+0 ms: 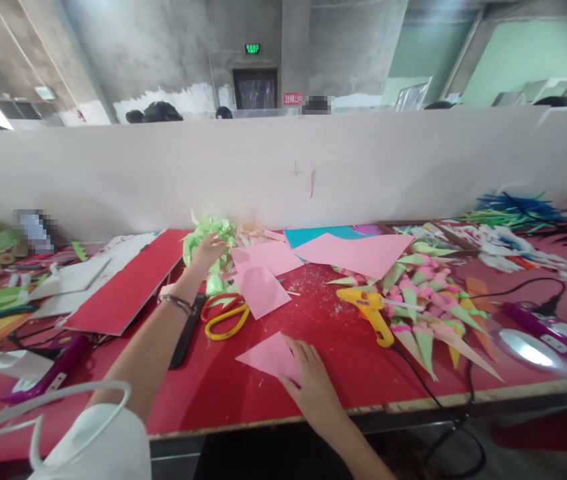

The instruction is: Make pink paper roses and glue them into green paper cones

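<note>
At the back left of the table, my left hand (209,251) reaches into a heap of crumpled light green paper pieces (221,230). Its fingertips blend into the heap, so their grip is unclear. Near the front edge, my right hand (311,380) holds a pink paper triangle (268,357) at its right side, thumb below and fingers on top. Larger pink paper sheets (263,290) lie just beyond it. Scissors with yellow and red handles (228,321) rest between my two arms, beside a black flat tool (187,333).
A yellow glue gun (368,307) lies right of centre, its cord running off the front edge. Beside it are many green and pink paper cones (421,287). A red board (128,283) slants at left. Purple power strips (546,327) sit either side. A white partition (388,173) closes the back.
</note>
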`<state>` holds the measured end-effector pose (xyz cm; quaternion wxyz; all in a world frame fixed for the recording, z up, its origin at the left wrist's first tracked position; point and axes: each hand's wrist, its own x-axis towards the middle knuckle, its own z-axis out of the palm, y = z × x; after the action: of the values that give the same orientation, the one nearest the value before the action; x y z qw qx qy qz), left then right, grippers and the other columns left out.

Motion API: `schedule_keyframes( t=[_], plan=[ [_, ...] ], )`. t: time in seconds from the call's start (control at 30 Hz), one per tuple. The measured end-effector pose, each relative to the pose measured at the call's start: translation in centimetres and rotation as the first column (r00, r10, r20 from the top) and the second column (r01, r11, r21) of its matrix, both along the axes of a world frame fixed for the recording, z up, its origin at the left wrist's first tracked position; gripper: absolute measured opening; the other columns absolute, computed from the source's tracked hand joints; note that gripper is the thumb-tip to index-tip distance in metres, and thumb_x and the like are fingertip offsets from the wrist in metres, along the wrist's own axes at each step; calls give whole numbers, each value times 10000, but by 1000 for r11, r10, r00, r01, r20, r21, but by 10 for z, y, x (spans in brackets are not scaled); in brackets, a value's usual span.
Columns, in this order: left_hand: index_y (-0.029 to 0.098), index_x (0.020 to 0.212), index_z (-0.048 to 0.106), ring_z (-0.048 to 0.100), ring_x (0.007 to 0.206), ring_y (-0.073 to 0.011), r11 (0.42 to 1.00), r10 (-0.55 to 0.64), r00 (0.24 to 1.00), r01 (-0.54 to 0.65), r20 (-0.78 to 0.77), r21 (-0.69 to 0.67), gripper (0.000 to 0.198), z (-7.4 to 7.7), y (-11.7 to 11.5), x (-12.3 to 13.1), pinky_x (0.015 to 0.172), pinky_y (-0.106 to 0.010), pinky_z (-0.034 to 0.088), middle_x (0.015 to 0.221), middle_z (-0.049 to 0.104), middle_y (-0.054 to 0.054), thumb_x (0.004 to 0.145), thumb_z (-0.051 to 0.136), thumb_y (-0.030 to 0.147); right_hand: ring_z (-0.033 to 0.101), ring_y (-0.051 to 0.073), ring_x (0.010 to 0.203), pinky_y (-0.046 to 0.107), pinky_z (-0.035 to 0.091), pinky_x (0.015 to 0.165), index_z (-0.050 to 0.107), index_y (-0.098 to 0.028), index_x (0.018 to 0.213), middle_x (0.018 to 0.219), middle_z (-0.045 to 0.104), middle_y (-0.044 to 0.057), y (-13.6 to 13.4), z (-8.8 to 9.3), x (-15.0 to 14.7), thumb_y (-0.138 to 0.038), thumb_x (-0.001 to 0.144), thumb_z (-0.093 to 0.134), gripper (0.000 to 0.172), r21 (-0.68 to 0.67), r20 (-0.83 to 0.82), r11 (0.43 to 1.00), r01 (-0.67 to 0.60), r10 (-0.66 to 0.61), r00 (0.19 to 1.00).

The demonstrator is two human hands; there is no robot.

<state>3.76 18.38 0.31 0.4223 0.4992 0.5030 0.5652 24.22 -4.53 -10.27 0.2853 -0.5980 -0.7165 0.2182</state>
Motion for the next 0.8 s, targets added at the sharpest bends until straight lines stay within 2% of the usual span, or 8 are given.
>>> schedule_keyframes(
  t=[0.13,0.23,0.33,0.37,0.43,0.6,0.7,0.8],
  plan=[
    [134,843,622,583,811,-186,973,-229,945,217,-235,-78,289,-13,-64,10,754,-308,470,820,622,-44,557,659,161,412,245,1150,422,302,971,359,-155,1292,1279,459,95,2,3,0,-105,724,441,576,-25,-36,1000,1,-2,999],
    [198,1186,477,453,1126,-216,820,-466,551,563,-692,-104,520,-23,-125,13,975,-374,346,1226,496,-81,687,583,302,434,236,1133,437,280,952,332,-183,1304,1275,470,92,4,7,3,-83,723,419,596,-21,-84,1000,7,-9,996],
    [233,1352,232,276,1273,-240,704,-511,226,664,-830,-253,774,-34,-173,13,1018,-386,300,1398,298,-82,683,599,363,494,228,1060,439,254,935,510,-198,1138,1127,582,88,9,15,11,-101,737,422,421,-24,-103,1000,-1,-2,995],
    [224,1361,208,268,1278,-238,705,-470,183,666,-864,-242,792,-38,-183,13,1023,-386,291,1405,285,-86,683,598,348,521,220,1011,436,248,928,584,-205,995,1036,622,69,11,18,14,-101,731,432,322,-31,-103,999,-15,12,995],
    [215,1359,219,260,1280,-241,708,-367,109,676,-924,-202,785,-43,-197,14,1042,-400,246,1397,305,-84,682,596,339,556,200,924,432,234,922,606,-200,757,893,648,32,15,25,21,-71,684,459,208,-33,-115,997,-72,68,991],
    [284,1310,327,239,1284,-261,674,-128,30,736,-991,-65,704,-49,-210,22,1065,-467,81,1380,351,-23,685,568,499,570,175,915,353,312,888,550,-175,616,885,650,32,29,31,34,-40,645,470,160,-4,-331,946,-323,303,894],
    [272,1211,451,351,1226,-199,621,-2,58,783,-998,44,424,-58,-212,29,1049,-411,165,1298,463,-19,806,485,391,570,174,934,296,391,824,551,-167,611,934,638,59,33,28,39,-44,667,480,152,30,-432,875,-484,448,783],
    [203,1096,529,535,1010,-154,562,77,45,824,-996,81,269,-69,-216,35,909,-331,356,1098,608,-35,867,390,172,540,178,1007,307,391,869,591,-172,671,1069,590,73,27,28,46,-67,703,490,150,38,-324,868,-494,479,816]
  ],
)
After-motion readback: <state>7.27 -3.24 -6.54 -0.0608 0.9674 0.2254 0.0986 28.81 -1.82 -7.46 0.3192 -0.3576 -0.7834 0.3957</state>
